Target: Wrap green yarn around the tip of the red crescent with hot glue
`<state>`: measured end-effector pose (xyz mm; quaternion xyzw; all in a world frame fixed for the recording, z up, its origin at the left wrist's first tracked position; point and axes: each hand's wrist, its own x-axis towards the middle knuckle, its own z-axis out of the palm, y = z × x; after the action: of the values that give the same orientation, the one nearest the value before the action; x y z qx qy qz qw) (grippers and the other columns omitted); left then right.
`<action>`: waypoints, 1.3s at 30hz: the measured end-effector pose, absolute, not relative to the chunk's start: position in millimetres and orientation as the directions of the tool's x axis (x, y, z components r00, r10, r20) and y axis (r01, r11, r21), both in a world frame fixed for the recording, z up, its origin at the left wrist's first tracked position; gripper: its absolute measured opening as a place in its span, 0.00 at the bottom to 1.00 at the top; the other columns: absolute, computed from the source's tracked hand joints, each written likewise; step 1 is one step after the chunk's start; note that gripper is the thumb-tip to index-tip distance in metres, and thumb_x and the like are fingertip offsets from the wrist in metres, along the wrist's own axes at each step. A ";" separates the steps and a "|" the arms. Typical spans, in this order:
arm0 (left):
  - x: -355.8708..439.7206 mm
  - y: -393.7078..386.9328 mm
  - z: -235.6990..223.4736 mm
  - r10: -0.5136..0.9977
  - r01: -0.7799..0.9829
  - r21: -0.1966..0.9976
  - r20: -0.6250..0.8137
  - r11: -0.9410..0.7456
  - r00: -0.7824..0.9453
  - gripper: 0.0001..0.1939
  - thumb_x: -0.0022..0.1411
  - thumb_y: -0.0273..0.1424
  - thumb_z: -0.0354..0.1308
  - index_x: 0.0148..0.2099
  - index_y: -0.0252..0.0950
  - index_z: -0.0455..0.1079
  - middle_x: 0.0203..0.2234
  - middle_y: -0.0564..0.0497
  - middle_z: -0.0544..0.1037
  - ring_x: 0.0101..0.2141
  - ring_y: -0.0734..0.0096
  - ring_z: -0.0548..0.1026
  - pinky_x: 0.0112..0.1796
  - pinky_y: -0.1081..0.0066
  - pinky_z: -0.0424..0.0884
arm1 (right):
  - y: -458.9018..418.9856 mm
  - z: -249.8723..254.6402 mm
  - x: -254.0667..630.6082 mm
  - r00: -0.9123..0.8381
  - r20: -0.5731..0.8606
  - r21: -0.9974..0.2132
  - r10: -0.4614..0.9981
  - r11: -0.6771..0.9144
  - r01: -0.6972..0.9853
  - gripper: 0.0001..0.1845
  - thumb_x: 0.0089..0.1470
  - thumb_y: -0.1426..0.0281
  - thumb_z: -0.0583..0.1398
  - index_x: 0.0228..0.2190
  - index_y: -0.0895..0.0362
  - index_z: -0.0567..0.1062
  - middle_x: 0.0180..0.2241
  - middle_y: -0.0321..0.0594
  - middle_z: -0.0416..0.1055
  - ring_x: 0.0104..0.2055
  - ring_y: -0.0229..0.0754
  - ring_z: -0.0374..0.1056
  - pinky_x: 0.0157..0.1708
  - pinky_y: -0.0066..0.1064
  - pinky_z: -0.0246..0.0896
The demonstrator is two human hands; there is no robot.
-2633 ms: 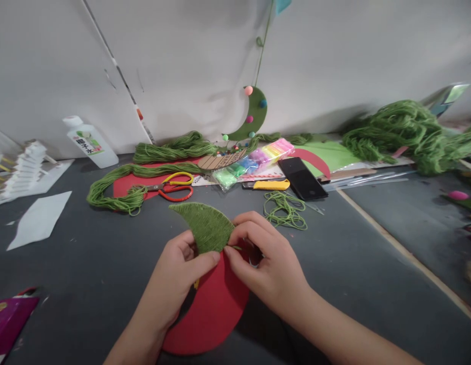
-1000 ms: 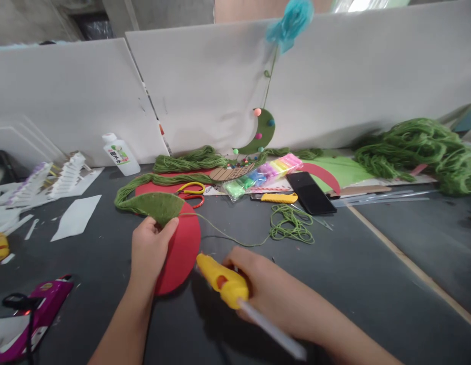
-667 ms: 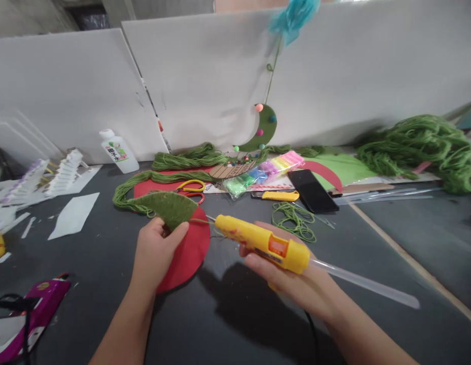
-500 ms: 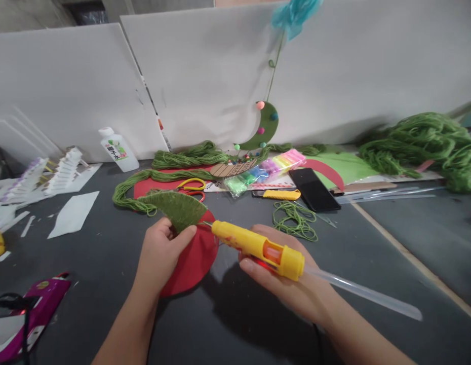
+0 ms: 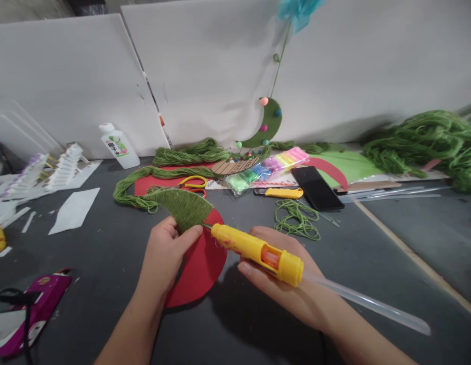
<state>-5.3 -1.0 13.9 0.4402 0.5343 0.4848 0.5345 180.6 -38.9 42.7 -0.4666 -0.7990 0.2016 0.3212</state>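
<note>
My left hand (image 5: 170,253) grips a red crescent-shaped card (image 5: 205,263) at its inner edge, thumb on top. Green yarn (image 5: 188,208) covers the card's upper part; its lower part is bare red. A yellow hot glue gun (image 5: 254,251) is in my right hand (image 5: 284,284), its metal nozzle at the border between yarn and bare card, close to my left thumb. Whether the nozzle touches the card I cannot tell. From the gun's back end sticks a long clear glue stick (image 5: 376,304). The gun's handle is hidden in my palm.
Behind the card lie a green yarn skein (image 5: 134,187) and scissors (image 5: 193,182). A yellow utility knife (image 5: 283,192), a phone (image 5: 319,190) and loose yarn (image 5: 296,220) are to the right. A white bottle (image 5: 119,147) stands left, near a purple device (image 5: 36,312). A decorated green crescent (image 5: 272,121) hangs behind.
The card has shifted slightly right and down in view, with my left hand. The glue gun's nozzle stays at the yarn's edge, and both hands keep their holds.
</note>
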 end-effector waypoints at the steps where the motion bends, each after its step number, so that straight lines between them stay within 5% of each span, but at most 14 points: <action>1: -5.6 -0.9 13.6 0.990 -0.023 0.991 -0.134 0.133 -0.049 0.10 0.48 0.31 0.62 0.36 0.33 0.73 0.26 0.52 0.79 0.32 0.64 0.76 0.34 0.69 0.69 | -38.9 42.9 180.4 -0.364 0.323 -0.610 0.874 0.486 0.626 0.13 0.54 0.67 0.55 0.19 0.55 0.62 0.20 0.33 0.61 0.23 0.36 0.59 0.22 0.28 0.55; 14: -3.6 -4.7 16.2 0.986 0.395 0.917 0.007 0.061 -0.169 0.10 0.49 0.36 0.60 0.31 0.33 0.72 0.21 0.53 0.76 0.25 0.68 0.72 0.26 0.72 0.64 | -41.5 37.5 175.0 -0.349 0.363 -0.525 0.864 0.499 0.690 0.15 0.54 0.69 0.54 0.18 0.53 0.58 0.19 0.35 0.61 0.21 0.38 0.58 0.22 0.30 0.55; 22: -4.4 -3.6 13.0 0.988 0.397 0.916 0.000 0.063 -0.156 0.10 0.49 0.36 0.60 0.30 0.33 0.72 0.21 0.53 0.76 0.24 0.67 0.71 0.25 0.72 0.64 | -41.6 31.8 173.7 -0.329 0.369 -0.503 0.869 0.485 0.715 0.14 0.54 0.68 0.54 0.18 0.54 0.60 0.19 0.36 0.62 0.20 0.37 0.58 0.21 0.31 0.56; 29: -7.0 -1.6 5.2 0.993 0.298 0.952 -0.031 0.064 -0.116 0.14 0.50 0.37 0.61 0.37 0.32 0.72 0.18 0.55 0.71 0.28 0.65 0.71 0.28 0.70 0.66 | -43.6 20.7 176.0 -0.260 0.543 -0.484 0.799 0.550 0.681 0.14 0.56 0.64 0.52 0.22 0.53 0.71 0.19 0.40 0.66 0.21 0.44 0.65 0.21 0.35 0.58; 39: -6.4 -0.5 4.3 0.992 0.233 0.969 -0.058 0.083 -0.114 0.13 0.50 0.36 0.62 0.37 0.33 0.73 0.21 0.53 0.76 0.28 0.65 0.73 0.29 0.70 0.67 | -51.4 14.8 168.4 -0.097 0.523 -0.537 0.847 0.416 0.734 0.14 0.54 0.62 0.55 0.21 0.52 0.74 0.18 0.38 0.67 0.22 0.43 0.68 0.24 0.34 0.62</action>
<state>-6.4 -0.5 4.3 0.5108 0.5994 0.4444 0.4270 168.4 -51.4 14.8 -0.5361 -0.7373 0.0692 0.4052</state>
